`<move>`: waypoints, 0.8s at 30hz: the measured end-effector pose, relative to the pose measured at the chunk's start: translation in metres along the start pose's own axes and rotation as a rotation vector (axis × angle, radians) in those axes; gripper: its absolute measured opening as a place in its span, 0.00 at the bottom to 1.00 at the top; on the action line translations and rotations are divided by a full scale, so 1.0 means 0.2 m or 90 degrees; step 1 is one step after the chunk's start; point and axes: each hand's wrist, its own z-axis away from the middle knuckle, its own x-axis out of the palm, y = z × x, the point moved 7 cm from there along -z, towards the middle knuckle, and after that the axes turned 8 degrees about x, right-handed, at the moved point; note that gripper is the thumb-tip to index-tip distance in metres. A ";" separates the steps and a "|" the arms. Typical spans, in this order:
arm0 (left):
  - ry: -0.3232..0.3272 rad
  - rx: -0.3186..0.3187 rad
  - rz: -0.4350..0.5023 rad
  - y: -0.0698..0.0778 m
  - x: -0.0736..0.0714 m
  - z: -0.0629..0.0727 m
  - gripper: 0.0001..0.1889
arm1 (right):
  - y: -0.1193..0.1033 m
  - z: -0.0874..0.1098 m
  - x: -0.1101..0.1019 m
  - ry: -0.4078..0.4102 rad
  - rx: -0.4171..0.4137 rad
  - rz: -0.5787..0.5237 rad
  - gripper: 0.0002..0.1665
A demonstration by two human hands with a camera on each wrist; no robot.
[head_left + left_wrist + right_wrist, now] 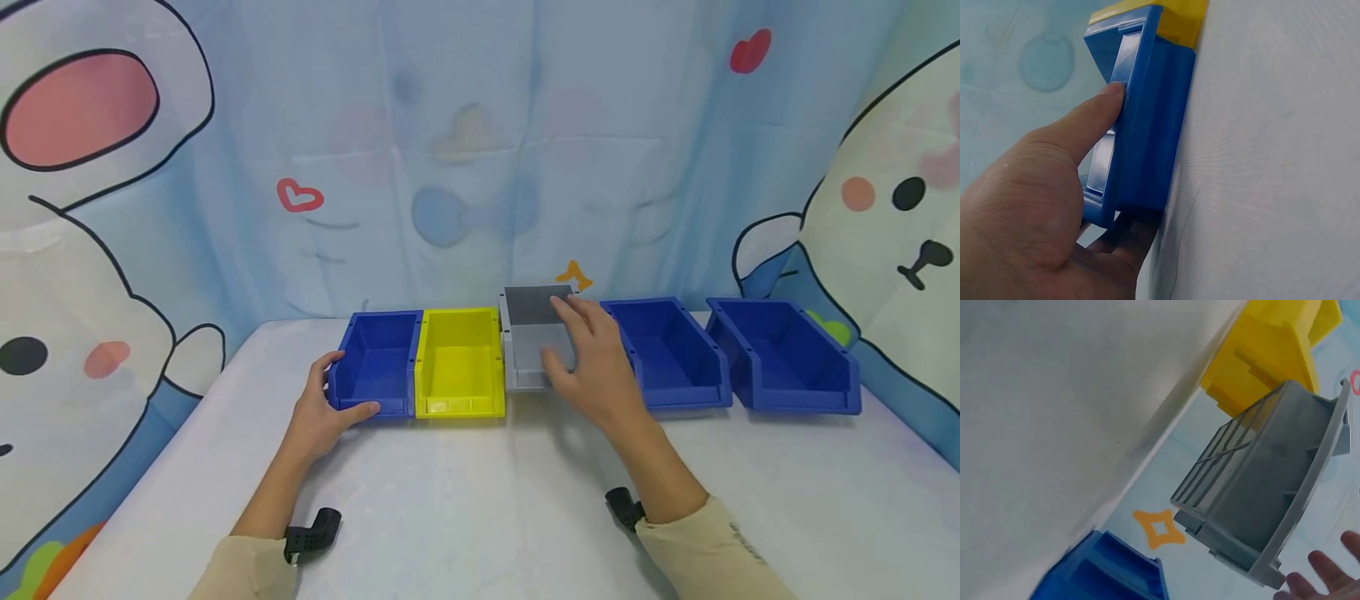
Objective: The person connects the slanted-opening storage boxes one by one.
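My left hand [322,417] grips the leftmost blue bin [378,362], its thumb on the front lip and its fingers at the left side. In the left wrist view that thumb lies on the bin's front lip. Against this bin's right side stands a yellow bin [460,367]. A grey bin [525,343] is beside the yellow one; the right wrist view shows its ribbed underside raised off the table. Over the grey bin's right side is my right hand [600,367], fingers spread. In the right wrist view its fingertips [1325,569] are apart from the grey wall.
Right of the grey bin stand two more blue bins, one [667,354] near my right hand and another [787,358] farther right. A white cloth covers the table [457,508]. Behind the row hangs a light blue curtain [637,167] with cartoon prints.
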 end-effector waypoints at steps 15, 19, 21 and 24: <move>0.000 -0.004 0.002 -0.01 0.01 -0.01 0.54 | -0.05 0.00 0.20 -0.243 -0.010 0.110 0.45; 0.000 -0.007 0.001 -0.01 0.01 -0.01 0.54 | -0.05 0.00 0.21 -0.259 -0.014 0.115 0.43; -0.001 -0.008 0.001 -0.01 0.01 0.00 0.54 | -0.06 -0.01 0.22 -0.264 -0.014 0.116 0.42; -0.002 -0.010 0.001 -0.01 0.00 0.00 0.54 | -0.07 0.00 0.23 -0.279 -0.016 0.116 0.42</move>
